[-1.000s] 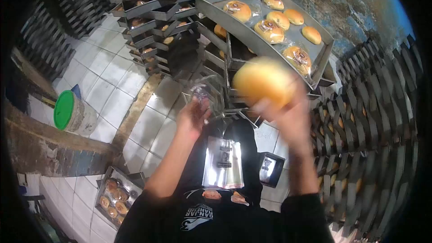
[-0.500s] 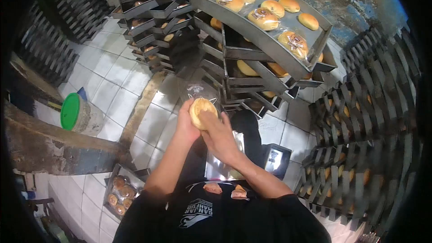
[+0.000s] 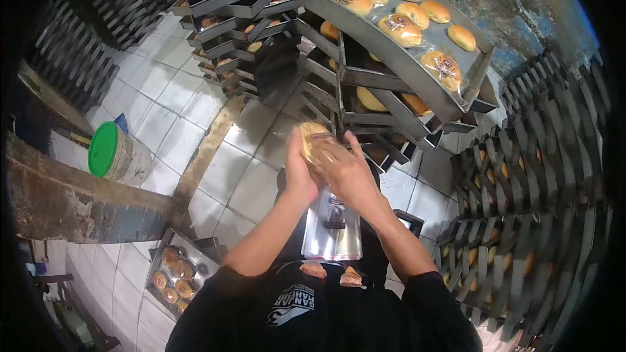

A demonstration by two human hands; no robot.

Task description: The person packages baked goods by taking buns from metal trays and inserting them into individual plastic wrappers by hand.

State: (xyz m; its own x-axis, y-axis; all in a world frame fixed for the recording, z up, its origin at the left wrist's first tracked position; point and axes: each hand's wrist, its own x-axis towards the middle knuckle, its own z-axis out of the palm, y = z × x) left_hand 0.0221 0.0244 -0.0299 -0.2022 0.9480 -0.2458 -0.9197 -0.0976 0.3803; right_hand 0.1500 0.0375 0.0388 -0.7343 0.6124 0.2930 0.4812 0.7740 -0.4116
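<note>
A golden bread bun (image 3: pixel 313 132) sits between my two hands over my lap, inside a clear printed plastic bag. My left hand (image 3: pixel 302 173) grips its near left side, fingers partly hidden behind the bun. From the right, my right hand (image 3: pixel 352 179) closes over the bag with its thumb side raised; those fingers are somewhat smeared by motion. Below them, a stack of clear plastic bags (image 3: pixel 332 238) with dark print lies on my lap.
Ahead to the right, a metal tray (image 3: pixel 391 45) of wrapped and bare buns tops a crisscross stack of trays. More tray stacks (image 3: pixel 528 169) rise at right and far left. A green-lidded bucket (image 3: pixel 104 150) stands left. A floor tray (image 3: pixel 202 264) holds wrapped buns.
The bun, bare-looking on top before, is now covered by the printed bag. Both hands have shifted right and tilted it, and the bag stack on my lap shows more.
</note>
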